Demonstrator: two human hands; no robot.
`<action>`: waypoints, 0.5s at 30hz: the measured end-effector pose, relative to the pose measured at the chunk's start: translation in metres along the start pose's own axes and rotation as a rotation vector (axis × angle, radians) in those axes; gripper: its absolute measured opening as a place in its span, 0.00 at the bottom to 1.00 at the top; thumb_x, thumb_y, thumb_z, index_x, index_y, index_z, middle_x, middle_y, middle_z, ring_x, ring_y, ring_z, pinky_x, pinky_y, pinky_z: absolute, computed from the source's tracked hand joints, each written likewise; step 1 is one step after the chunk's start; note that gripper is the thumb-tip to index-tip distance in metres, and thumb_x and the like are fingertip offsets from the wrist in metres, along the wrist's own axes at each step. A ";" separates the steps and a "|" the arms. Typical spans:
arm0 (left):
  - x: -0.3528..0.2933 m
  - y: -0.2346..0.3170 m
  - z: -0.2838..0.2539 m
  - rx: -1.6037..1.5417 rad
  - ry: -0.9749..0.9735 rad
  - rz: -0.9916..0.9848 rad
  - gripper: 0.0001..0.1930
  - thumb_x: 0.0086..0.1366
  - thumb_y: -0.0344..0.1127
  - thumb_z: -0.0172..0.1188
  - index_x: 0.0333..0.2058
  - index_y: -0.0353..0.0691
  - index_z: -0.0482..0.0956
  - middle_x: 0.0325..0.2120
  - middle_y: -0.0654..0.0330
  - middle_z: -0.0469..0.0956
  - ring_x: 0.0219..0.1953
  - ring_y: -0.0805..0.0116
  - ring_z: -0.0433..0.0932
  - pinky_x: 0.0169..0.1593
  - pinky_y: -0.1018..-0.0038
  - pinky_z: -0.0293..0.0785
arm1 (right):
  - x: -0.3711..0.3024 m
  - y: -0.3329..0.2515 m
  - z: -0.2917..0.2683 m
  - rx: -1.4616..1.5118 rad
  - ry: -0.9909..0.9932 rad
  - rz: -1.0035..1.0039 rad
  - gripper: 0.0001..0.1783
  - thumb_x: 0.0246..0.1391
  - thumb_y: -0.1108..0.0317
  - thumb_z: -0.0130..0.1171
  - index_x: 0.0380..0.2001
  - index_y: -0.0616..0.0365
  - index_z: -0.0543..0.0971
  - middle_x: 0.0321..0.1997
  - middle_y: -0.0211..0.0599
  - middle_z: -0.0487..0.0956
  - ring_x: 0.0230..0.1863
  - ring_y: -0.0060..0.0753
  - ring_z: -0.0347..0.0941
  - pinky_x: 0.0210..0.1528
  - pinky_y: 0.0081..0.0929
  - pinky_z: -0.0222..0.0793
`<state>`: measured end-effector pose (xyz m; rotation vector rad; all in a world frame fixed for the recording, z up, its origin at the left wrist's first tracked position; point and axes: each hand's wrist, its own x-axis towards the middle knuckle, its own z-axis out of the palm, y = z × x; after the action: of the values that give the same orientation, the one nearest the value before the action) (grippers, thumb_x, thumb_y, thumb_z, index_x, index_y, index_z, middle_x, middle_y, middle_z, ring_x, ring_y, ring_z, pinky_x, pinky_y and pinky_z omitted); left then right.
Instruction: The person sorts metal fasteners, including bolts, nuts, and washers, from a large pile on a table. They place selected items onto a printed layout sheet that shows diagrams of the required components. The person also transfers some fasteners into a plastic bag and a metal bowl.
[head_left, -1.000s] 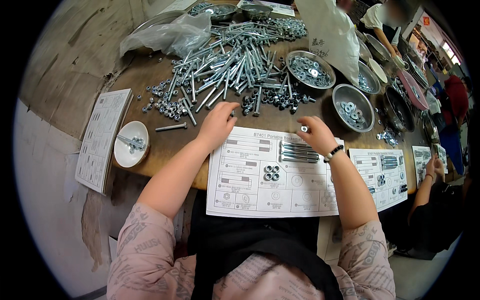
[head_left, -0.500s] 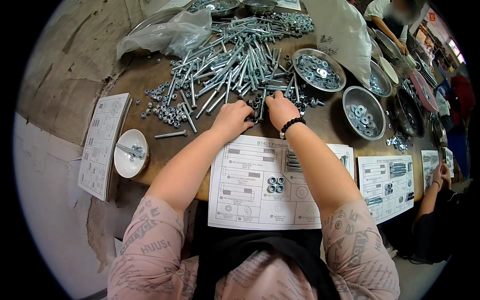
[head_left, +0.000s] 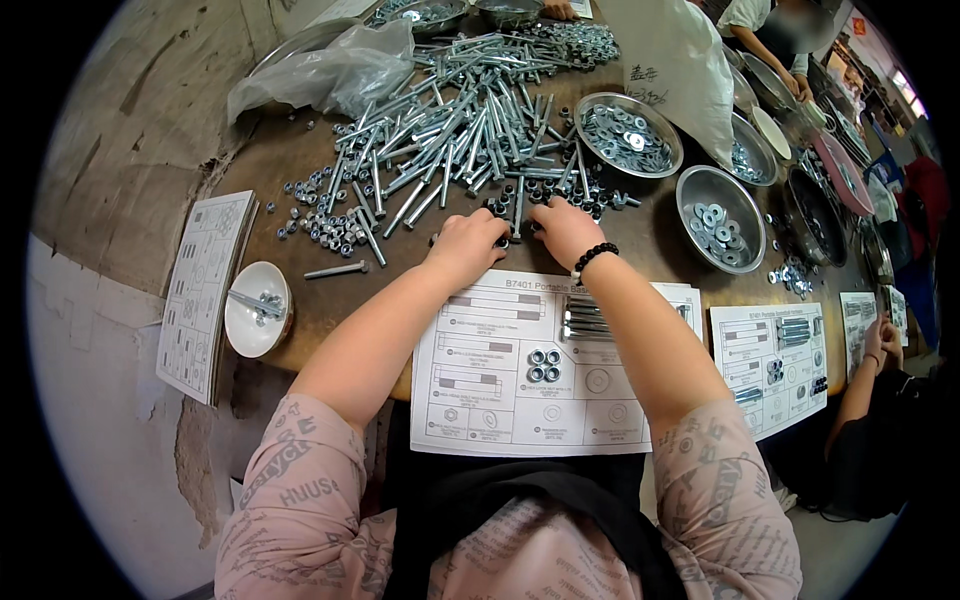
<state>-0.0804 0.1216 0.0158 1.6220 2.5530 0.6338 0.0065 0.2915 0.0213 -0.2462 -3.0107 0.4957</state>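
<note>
My left hand (head_left: 468, 243) is low over the table with its fingers curled round small black nuts, some dark bits showing at the fingertips. Beside it my right hand (head_left: 570, 232), a beaded bracelet at the wrist, pinches at the same loose black nuts (head_left: 575, 188); its palm hides part of what it holds. A silver bolt stretches between the two hands. Just beyond lies a big heap of long silver bolts (head_left: 440, 140). Below my forearms a printed parts sheet (head_left: 470, 425) bears several silver nuts (head_left: 544, 366) and a row of bolts (head_left: 588, 322).
Silver lock nuts (head_left: 335, 228) and a lone bolt (head_left: 337, 270) lie left. A white bowl (head_left: 245, 335) stands by a stack of sheets (head_left: 200, 300). Steel bowls of washers (head_left: 690, 235) (head_left: 592, 160) and a white sack (head_left: 675, 80) stand right. Co-workers are at the right.
The view has shifted slightly, so the table things sit a little further left. My hands stay among the black nuts, the right fingers curled in more. A hand appears at the far edge.
</note>
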 end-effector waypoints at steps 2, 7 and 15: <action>0.000 0.003 0.000 0.047 -0.004 -0.016 0.12 0.50 0.33 0.60 0.36 0.44 0.74 0.33 0.58 0.71 0.38 0.56 0.70 0.45 0.64 0.64 | -0.004 -0.003 -0.001 0.002 -0.011 0.015 0.08 0.48 0.68 0.53 0.35 0.53 0.73 0.37 0.46 0.71 0.38 0.47 0.72 0.39 0.37 0.69; -0.005 0.005 0.001 0.124 0.055 -0.037 0.10 0.51 0.33 0.59 0.33 0.41 0.74 0.32 0.57 0.72 0.36 0.54 0.71 0.42 0.63 0.66 | -0.053 0.012 -0.027 0.274 0.188 -0.044 0.10 0.44 0.67 0.57 0.34 0.51 0.76 0.32 0.40 0.72 0.35 0.46 0.70 0.38 0.36 0.67; -0.021 0.118 0.004 -0.381 0.029 0.079 0.10 0.51 0.30 0.58 0.33 0.36 0.73 0.31 0.55 0.71 0.34 0.57 0.72 0.40 0.67 0.68 | -0.210 0.047 -0.082 0.425 0.061 0.226 0.11 0.43 0.73 0.59 0.34 0.55 0.76 0.32 0.37 0.72 0.35 0.38 0.69 0.38 0.28 0.66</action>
<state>0.0313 0.1475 0.0515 1.5906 2.2145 1.0785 0.2288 0.3254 0.0723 -0.5560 -2.7415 1.1027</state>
